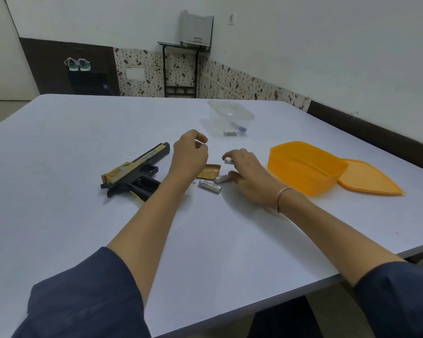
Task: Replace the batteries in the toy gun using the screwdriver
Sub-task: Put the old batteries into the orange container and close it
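A black and gold toy gun (134, 172) lies on its side on the white table (83, 215), its battery bay open. The gold battery cover (209, 172) lies to its right, with a tiny screw (193, 182) nearby. Two white batteries (209, 186) (222, 178) lie loose beside the cover. My right hand (252, 176) holds a third white battery (228, 160) between its fingertips above them. My left hand (189, 154) hovers just right of the gun, fingers curled and pinched; whether it holds anything is unclear. The screwdriver (239, 126) lies in the clear box.
A clear plastic box (227, 113) at the back holds the screwdriver and another battery (230, 132). An orange tub (305, 167) stands at the right with its lid (369, 178) leaning against it. The table's near edge runs diagonally at the lower right.
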